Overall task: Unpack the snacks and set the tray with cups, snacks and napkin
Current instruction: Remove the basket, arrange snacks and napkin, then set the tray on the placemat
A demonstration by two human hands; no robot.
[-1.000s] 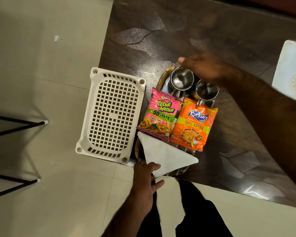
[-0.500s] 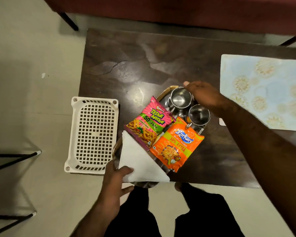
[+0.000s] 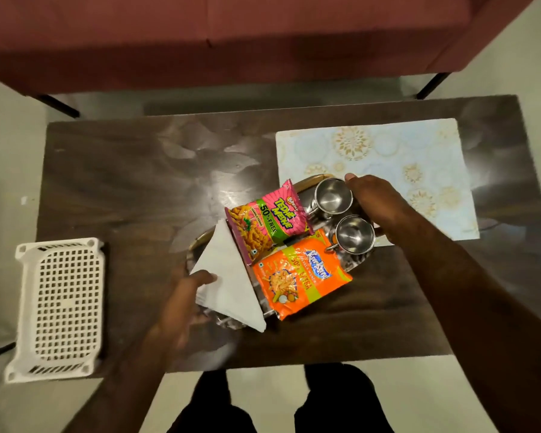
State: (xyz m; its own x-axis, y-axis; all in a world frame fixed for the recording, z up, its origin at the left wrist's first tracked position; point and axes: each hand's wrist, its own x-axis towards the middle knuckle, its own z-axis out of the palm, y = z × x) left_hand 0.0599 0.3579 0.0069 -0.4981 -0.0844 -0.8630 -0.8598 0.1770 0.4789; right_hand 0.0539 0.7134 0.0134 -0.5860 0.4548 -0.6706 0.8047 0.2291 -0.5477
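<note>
Dark table (image 3: 138, 170): tray (image 3: 310, 180) w/ cups (image 3: 333, 196), snacks (image 3: 270, 220), napkin (image 3: 228, 276).

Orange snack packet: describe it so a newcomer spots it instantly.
On the dark table, find the oval tray both hands grip. The orange snack packet lies on its near right side, below the pink packet, right of the white napkin; nothing else is orange.
</note>
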